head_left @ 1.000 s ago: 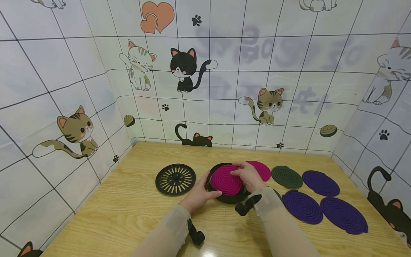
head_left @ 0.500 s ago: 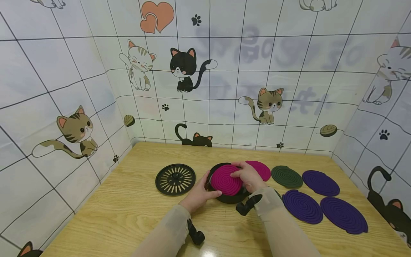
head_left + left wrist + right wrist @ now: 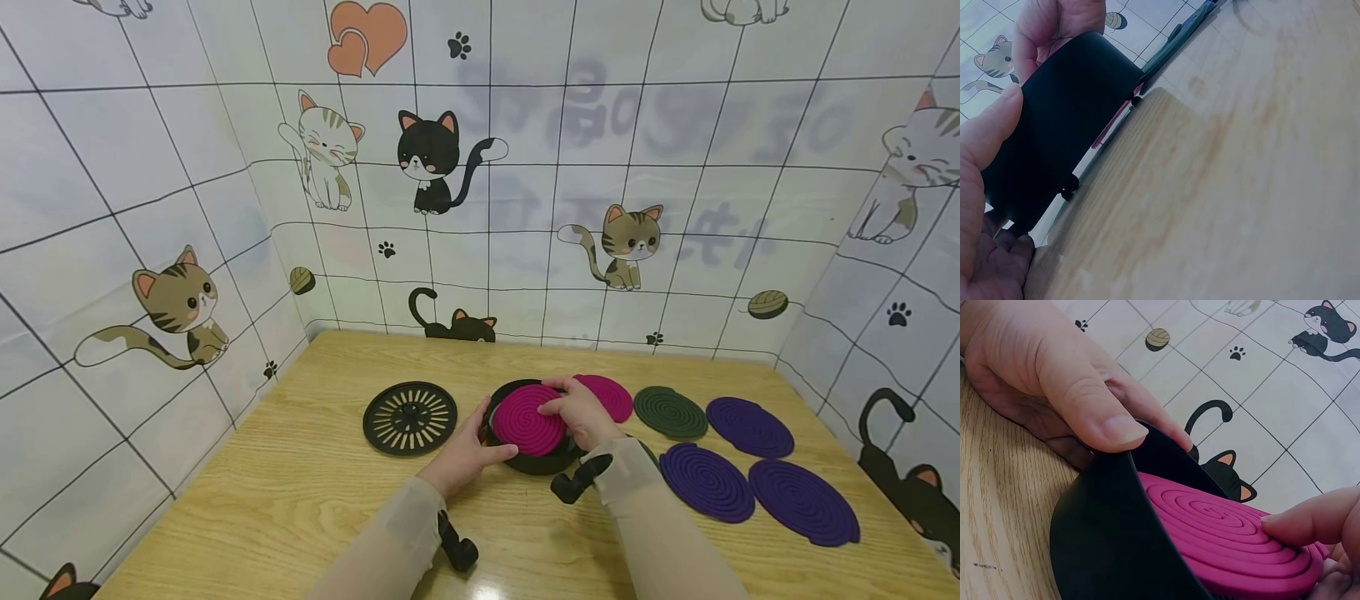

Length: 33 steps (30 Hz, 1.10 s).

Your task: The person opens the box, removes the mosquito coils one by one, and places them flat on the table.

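A round black mosquito coil holder [image 3: 542, 467] stands on the wooden table, its smooth side wall and small feet showing in the left wrist view. My left hand [image 3: 463, 457] grips its near left side, with the thumb at the rim. A pink mosquito coil [image 3: 527, 419] sits tilted inside the holder, its right edge above the rim in the right wrist view. My right hand [image 3: 585, 413] pinches the coil at that edge, the thumb on its top face. The holder's floor is hidden under the coil.
A black slotted lid [image 3: 410, 419] lies to the left. Another pink coil [image 3: 609, 398] lies behind my right hand. Further right are a green coil [image 3: 670, 413] and purple coils [image 3: 707, 483]; another green one is mostly hidden by my right sleeve. Cat-printed sheets wall the table.
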Tool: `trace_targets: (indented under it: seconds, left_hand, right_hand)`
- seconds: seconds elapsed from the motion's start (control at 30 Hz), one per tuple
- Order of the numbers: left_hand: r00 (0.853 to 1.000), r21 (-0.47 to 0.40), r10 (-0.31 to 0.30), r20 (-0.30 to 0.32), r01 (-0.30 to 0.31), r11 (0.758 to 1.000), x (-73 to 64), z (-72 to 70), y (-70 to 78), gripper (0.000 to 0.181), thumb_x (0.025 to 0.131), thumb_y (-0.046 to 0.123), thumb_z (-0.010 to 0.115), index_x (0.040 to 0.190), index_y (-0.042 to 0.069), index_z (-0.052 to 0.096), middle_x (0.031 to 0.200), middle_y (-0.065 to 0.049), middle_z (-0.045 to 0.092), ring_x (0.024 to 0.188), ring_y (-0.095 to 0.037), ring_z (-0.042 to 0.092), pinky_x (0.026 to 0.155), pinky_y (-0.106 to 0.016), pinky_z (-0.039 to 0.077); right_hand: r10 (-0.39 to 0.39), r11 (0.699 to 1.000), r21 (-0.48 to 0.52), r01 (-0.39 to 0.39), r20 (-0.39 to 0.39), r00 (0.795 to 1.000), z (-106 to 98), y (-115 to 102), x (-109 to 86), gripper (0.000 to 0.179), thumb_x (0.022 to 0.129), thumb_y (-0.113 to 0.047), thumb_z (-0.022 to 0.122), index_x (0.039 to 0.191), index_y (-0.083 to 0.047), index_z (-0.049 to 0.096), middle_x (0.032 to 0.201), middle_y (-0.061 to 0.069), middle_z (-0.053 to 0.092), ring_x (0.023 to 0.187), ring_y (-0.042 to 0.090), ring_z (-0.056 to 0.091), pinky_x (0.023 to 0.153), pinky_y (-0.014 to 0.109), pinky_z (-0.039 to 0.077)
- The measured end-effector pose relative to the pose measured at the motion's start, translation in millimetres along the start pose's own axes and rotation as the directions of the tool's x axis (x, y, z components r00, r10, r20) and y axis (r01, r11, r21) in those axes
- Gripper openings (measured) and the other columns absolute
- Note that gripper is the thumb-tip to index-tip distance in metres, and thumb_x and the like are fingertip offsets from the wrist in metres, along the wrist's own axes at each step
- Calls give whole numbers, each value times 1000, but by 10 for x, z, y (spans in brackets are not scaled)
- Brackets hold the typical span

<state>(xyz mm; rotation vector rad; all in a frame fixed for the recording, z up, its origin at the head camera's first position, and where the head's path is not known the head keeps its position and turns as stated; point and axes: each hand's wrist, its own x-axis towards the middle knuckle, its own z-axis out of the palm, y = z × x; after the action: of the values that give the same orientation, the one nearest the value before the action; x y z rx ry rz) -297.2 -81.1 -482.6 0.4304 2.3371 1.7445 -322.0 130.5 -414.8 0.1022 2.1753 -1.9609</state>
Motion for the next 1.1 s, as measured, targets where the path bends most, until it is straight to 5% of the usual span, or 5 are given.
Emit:
trace_targets:
  seconds: [0.63,1.1]
  left_hand:
    - [1000,-20,-7,6,7,1000,-3,-6,10,103,80,42,77,156,22,11,157,-8,22,141,-30,28,112,-46,26]
    - [1000,-30,2,9,-2,1000,-24,-13,14,101,82,39,77,156,23,11,158,-8,21,142,-31,26,113,-46,25]
  right_hand:
    - [-28,985,170,29,-7,1000,-183,-33,-18,61,89,8,56,145,3,33,132,26,47,79,13,66,62,28,56]
    - [0,945,327,-17,52,999,-509,-34,-166,58,91,5,58,144,-5,36,112,4,60,86,13,67,72,28,55]
